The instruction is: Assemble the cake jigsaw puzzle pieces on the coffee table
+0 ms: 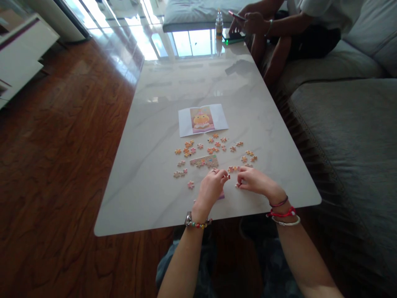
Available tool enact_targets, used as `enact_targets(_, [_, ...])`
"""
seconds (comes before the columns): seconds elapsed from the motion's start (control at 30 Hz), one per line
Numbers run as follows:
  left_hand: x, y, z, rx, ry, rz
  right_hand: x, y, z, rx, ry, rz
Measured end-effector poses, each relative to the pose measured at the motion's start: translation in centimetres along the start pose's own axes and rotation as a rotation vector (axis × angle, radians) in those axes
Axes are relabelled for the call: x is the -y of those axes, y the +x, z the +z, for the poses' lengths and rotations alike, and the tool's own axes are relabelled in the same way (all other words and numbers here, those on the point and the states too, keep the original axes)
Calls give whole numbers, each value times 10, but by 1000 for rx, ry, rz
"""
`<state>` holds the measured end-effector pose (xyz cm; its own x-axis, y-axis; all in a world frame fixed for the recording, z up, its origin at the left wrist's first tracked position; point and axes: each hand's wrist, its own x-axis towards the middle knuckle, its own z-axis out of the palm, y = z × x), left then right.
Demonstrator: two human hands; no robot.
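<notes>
On the big white tabletop (pixel 149 132) are one joined block (pixel 204 161) and lots of loose pieces (pixel 190 185).
A folded paper (pixel 185 123) with a yellow picture lies at the far side. Nearer are the left hand (pixel 212 186) and right hand (pixel 259 181). The block sits just past the left hand with a bumpy near edge, so I think only a little is done. A short row (pixel 233 169) looks joined too. A purple part (pixel 221 196) is mostly hidden. Much seems left to join. The left fingers pinch a tiny piece (pixel 229 177). The right fingers nearly meet at a pale bit (pixel 236 186), but I cannot tell if they grip it.
</notes>
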<state>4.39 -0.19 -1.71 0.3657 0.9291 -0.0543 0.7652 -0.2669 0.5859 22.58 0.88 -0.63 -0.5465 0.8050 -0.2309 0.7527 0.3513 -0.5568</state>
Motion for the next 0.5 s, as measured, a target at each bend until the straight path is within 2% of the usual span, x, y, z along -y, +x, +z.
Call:
enact_targets(0.1, [-1, 5, 9, -34, 133, 80, -2, 0, 0, -32, 13, -6])
enact_targets(0.2, [4, 10, 8, -84, 173, 140, -1, -2, -5, -85, 71, 21])
enact_targets(0.27, [12, 11, 0, -165, 128, 119, 5, 0, -7, -121, 111, 10])
enact_targets(0.37, [27, 6, -18, -253, 1, -1, 20, 6, 0, -147, 93, -96])
enact_targets(0.43, [36, -1, -27, -204, -60, -53, 31, 12, 9, -147, 29, -150])
enact_targets(0.5, [42, -8, -33, -87, -105, -58, 41, 16, 19, -143, -58, -147])
